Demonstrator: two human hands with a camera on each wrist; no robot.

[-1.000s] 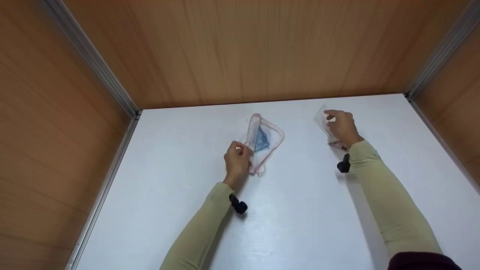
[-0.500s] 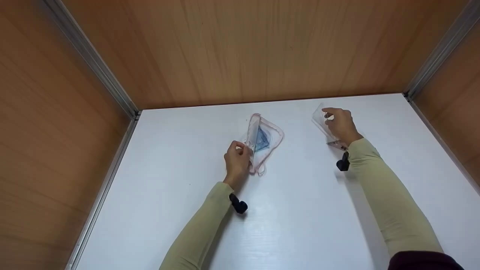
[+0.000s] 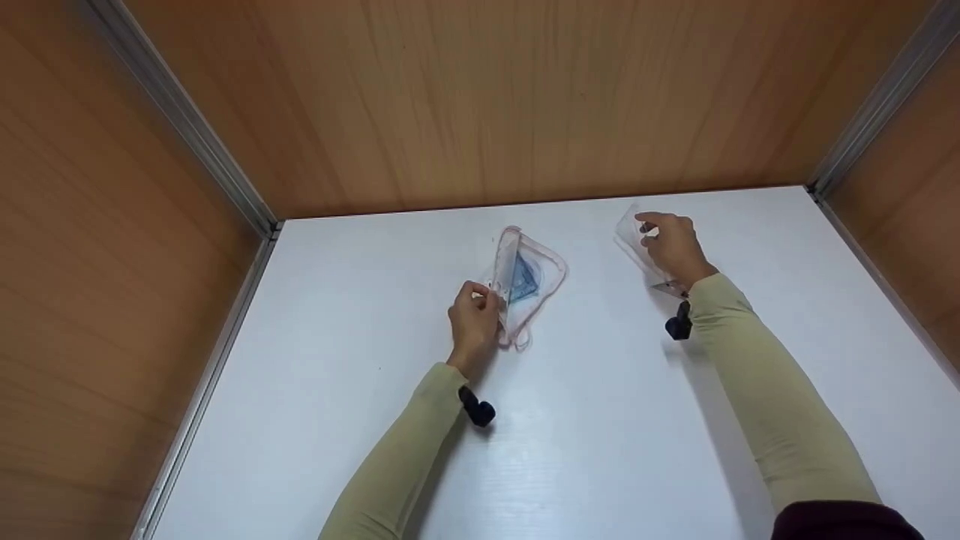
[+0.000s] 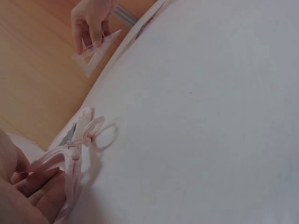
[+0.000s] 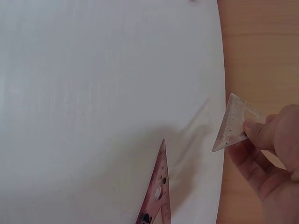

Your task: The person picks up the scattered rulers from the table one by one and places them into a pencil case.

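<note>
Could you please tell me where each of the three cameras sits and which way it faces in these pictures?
Head: above the white table, looking forward and down; both sleeved arms show, the left hand holding a clear pouch, the right hand holding a clear set square.
Left wrist: low over the table, looking past the left hand and the pouch toward the right hand.
Right wrist: looks down at the right hand, its set square and a pink set square.
Shared: all three show the clear set square.

Scale marks on the set square (image 5: pixel 232 126) seem unreadable.
</note>
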